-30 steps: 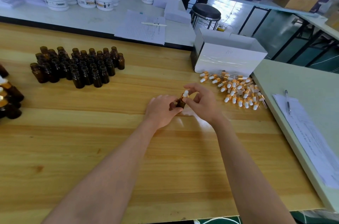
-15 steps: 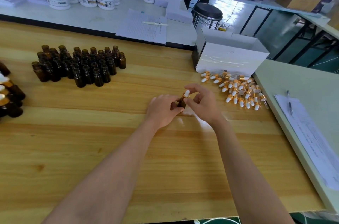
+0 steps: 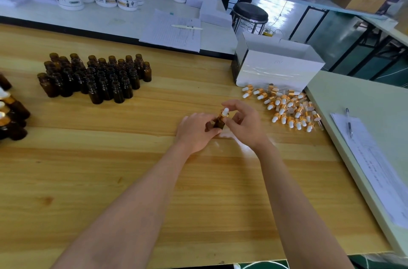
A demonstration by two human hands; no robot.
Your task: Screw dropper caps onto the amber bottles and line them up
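Since the earlier frame the hands are staying almost in place over the wooden table (image 3: 110,180), the right fingers only shifting slightly on the cap. The left hand (image 3: 194,132) is wrapping closed around the body of 1 amber bottle (image 3: 219,122), holding it tilted. The right hand (image 3: 247,125) is pinching its dropper cap (image 3: 224,112) between thumb and fingertips. Uncapped bottles (image 3: 97,76) are standing clustered far left; loose dropper caps (image 3: 287,107) are lying beside a white box (image 3: 278,70).
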